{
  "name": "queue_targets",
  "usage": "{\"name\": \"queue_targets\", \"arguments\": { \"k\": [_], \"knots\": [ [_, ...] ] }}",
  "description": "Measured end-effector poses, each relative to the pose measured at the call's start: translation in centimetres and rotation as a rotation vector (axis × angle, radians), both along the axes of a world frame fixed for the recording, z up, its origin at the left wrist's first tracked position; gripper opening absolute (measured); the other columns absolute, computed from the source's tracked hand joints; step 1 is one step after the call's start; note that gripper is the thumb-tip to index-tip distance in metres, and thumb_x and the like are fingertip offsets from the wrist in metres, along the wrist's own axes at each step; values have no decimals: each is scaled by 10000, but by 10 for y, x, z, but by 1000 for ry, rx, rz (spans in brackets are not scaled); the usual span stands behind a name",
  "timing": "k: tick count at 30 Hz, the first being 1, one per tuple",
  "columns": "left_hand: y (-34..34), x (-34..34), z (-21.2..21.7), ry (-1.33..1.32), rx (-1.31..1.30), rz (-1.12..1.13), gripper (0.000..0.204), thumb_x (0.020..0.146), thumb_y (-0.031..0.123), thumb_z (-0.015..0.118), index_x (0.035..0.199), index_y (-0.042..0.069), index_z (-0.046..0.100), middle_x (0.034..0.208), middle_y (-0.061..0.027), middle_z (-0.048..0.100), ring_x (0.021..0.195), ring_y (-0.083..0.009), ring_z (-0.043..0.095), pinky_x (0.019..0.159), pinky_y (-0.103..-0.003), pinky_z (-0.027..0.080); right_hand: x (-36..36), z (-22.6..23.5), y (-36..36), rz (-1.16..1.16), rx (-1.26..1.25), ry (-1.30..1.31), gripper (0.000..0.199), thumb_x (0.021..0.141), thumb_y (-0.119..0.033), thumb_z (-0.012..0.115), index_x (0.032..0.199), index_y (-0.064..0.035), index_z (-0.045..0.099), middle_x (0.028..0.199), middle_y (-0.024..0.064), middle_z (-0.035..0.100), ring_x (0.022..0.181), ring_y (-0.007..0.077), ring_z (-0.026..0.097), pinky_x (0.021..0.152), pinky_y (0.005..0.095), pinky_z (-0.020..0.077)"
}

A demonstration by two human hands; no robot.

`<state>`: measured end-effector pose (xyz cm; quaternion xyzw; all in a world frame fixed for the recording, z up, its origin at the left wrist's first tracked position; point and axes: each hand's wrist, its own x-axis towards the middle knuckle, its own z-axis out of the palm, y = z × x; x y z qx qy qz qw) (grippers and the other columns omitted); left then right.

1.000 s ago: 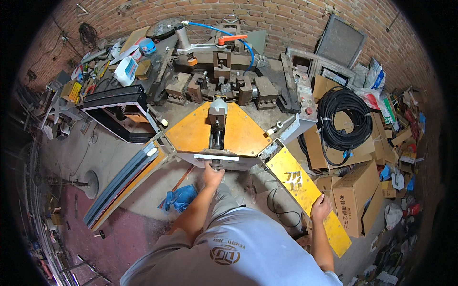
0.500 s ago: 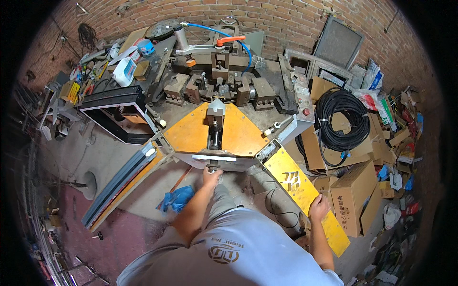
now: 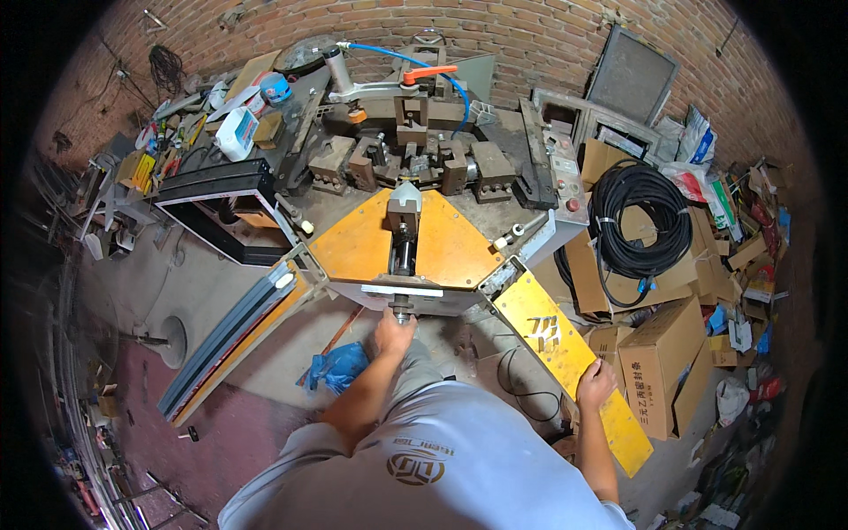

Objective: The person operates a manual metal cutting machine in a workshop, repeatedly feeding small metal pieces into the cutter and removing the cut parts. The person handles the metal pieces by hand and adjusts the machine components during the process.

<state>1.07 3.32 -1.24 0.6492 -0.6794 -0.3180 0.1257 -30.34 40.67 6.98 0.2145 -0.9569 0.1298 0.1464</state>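
My left hand (image 3: 395,335) is closed around a metal adjusting knob (image 3: 401,306) under the front edge of a corner-joining machine. Part of the knob is hidden by the fingers. To the right, my right hand (image 3: 597,383) lies with curled fingers on the yellow support arm (image 3: 552,337), which slants down from the machine's side. Between two orange table plates (image 3: 459,238) sits a pointed metal block (image 3: 405,205) on a slide with a shaft. Behind it stand metal clamping blocks (image 3: 413,157) and a clamp with an orange lever (image 3: 430,74).
Grey profiles (image 3: 231,337) rest along the left support arm, beside a black-and-white frame (image 3: 221,212). A black cable coil (image 3: 642,221) lies on cardboard at right, above an open carton (image 3: 662,367). A blue plastic bag (image 3: 336,367) and a stool-like round base (image 3: 174,343) are on the floor.
The view has shifted slightly, so the machine appears a little further right. Both hands keep their places on the knob and the yellow support arm.
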Motion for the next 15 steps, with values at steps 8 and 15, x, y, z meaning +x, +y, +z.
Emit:
{"name": "queue_targets", "arguments": {
  "k": [8, 15],
  "knots": [
    [-28, 21, -27, 1106, 1070, 94, 160, 851, 191, 689, 913, 97, 576, 700, -2, 531, 643, -140, 533, 592, -339, 449, 2, 2, 0, 3, -29, -18, 272, 993, -241, 519, 954, -22, 676, 958, 185, 652, 952, 401, 575, 904, 494, 418],
    [-9, 3, -23, 552, 469, 116, 417, 781, 271, 758, 1105, 75, 583, 872, -89, 660, 775, -243, 644, 751, -408, 530, 1, 2, -1, -29, -7, -56, 275, 996, -246, 518, 994, -25, 681, 986, 181, 658, 967, 400, 575, 918, 487, 418]
  ]
}}
